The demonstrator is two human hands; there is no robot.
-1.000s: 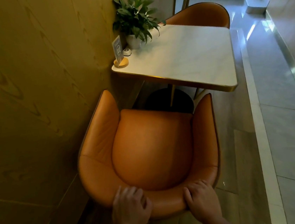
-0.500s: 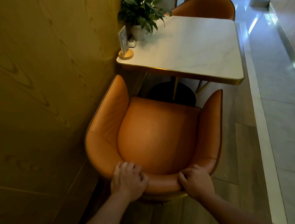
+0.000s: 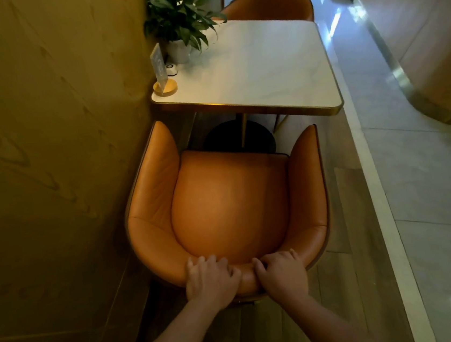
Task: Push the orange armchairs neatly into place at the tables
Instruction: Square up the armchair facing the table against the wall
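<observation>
Your left hand point(image 3: 211, 280) and right hand point(image 3: 282, 275) are both curling over the back rim of the chair point(image 3: 230, 198), gripping it. The chair is sitting just short of the table point(image 3: 264, 76), its left arm close beside the wall point(image 3: 46, 135). By pushing unevenly, you are risking scraping that wall or bumping the table edge.

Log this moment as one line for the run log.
object: near armchair | left hand: grips backrest top | right hand: grips backrest top | armrest tips: close to table edge
</observation>
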